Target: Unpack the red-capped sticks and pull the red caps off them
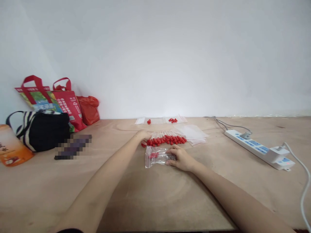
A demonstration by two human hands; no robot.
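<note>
A row of thin pale sticks with red heads lies across the middle of the table. At its left end, my left hand reaches in with curled fingers. Red heads show right by those fingertips, but what is between them is hidden. Closer to me lies a clear zip bag, its zip end to the left, with something red inside. My right hand grips the bag's right end, thumb below and fingers above. Behind the row's right end lie several flat clear bags.
Bags with red-headed pieces lie by the wall. To the right is a power strip with plugs and cables. At left are a black bag, shopping bags, an orange pouch and a blurred dark object.
</note>
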